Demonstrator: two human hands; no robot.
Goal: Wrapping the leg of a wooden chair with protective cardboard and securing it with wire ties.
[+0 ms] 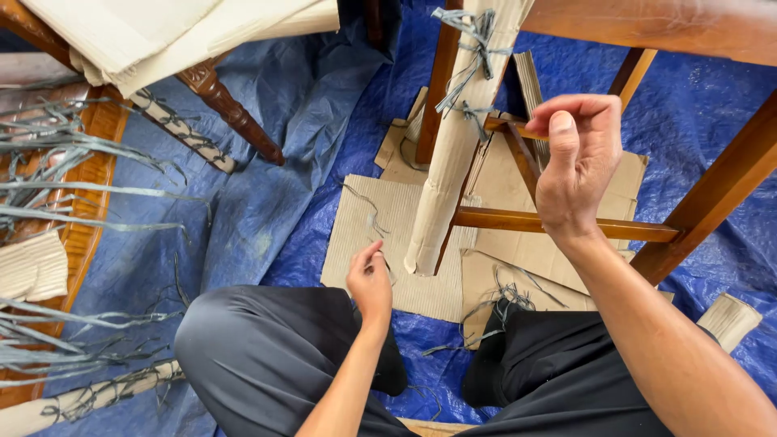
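My left hand (371, 279) is low over my left knee, thumb and fingers pinched on a thin grey plastic strand (368, 212) that trails across the flat cardboard (368, 243). My right hand (576, 158) is raised in front of a wooden chair frame (566, 224), fingers curled and thumb pressed to the forefinger; I see nothing in it. Between the hands stands a chair leg wrapped in corrugated cardboard (443, 174), tied near the top with grey strands (473, 48).
A blue tarp (275, 186) covers the floor. A carved wooden leg (231, 113) and a wrapped, tied rail (182, 129) lie at upper left. Loose grey strips (73, 202) spread over furniture at far left. My knees in dark trousers (259, 356) fill the bottom.
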